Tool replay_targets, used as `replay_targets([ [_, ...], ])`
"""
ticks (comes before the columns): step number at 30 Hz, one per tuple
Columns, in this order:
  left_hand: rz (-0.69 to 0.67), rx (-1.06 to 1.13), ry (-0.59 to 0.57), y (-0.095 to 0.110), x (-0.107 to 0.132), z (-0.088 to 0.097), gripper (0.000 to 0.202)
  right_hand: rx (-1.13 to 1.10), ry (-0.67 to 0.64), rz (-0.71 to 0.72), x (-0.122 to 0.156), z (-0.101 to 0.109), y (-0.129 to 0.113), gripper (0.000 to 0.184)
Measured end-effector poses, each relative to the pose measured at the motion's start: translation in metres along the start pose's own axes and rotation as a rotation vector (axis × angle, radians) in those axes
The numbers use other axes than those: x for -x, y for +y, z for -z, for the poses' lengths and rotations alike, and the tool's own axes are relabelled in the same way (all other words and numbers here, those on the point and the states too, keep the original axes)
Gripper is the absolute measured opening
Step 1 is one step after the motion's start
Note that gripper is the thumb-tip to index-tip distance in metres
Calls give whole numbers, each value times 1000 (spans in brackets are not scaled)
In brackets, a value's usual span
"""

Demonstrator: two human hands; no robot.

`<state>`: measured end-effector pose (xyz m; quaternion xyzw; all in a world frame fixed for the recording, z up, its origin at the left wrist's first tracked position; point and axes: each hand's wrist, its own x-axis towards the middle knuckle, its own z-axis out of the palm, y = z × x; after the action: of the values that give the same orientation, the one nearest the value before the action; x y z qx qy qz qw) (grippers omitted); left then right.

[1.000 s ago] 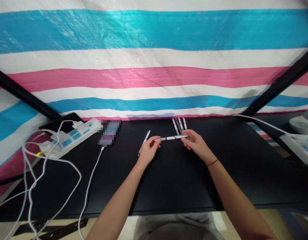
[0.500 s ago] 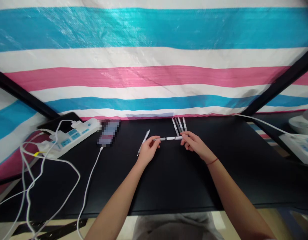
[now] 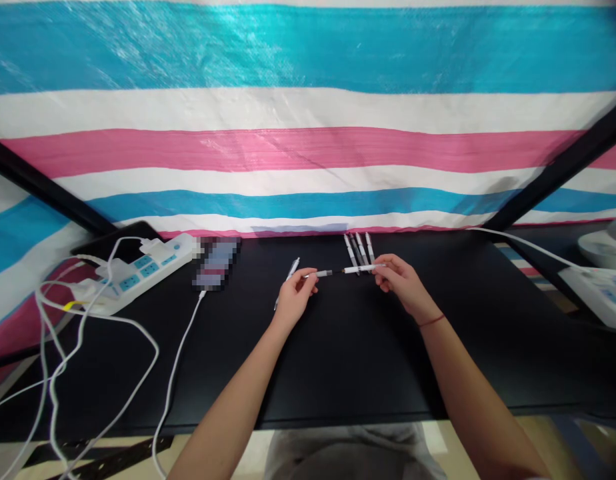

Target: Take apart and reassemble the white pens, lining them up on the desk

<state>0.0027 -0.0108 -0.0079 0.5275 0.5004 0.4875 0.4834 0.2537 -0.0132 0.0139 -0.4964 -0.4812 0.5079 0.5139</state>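
Note:
Both of my hands are raised a little over a black table [image 3: 338, 360]. My left hand [image 3: 294, 297] pinches the short tip section of a white pen [image 3: 319, 274]. My right hand [image 3: 401, 284] pinches the longer white pen barrel [image 3: 361, 269]. A small gap separates the two pieces, which lie on one line. One more white pen [image 3: 289, 275] lies on the table just left of my left hand. Three pens [image 3: 359, 248] lie side by side behind the right hand, near the striped sheet.
A white power strip [image 3: 138, 273] with plugs and tangled white cables [image 3: 63, 333] sits at the left. A phone [image 3: 215, 261] on a white cable lies beside it. A blue, pink and white striped sheet [image 3: 308, 133] closes the back. White devices [image 3: 601, 287] stand at the far right.
The pen was whole between both hands. Now it is pulled apart into a tip section in the left hand and a barrel in the right, with a gap between them.

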Motion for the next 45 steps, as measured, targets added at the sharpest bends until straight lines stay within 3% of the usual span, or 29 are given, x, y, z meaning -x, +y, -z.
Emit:
replay_targets([
  [5, 17, 100, 74, 2, 0, 0, 33, -82, 204, 33, -5, 13, -1, 23],
  [10, 31, 152, 91, 5, 1, 1, 33, -111, 280, -16, -6, 21, -3, 33],
  [30, 43, 55, 43, 3, 1, 0, 33, -124, 136, -50, -4, 12, -2, 35],
  [40, -1, -11, -22, 3, 2, -1, 38, -65, 15, -26, 2, -8, 1, 38],
  [45, -11, -13, -26, 2, 3, -2, 35, -69, 22, -1, 2, -10, 2, 38],
])
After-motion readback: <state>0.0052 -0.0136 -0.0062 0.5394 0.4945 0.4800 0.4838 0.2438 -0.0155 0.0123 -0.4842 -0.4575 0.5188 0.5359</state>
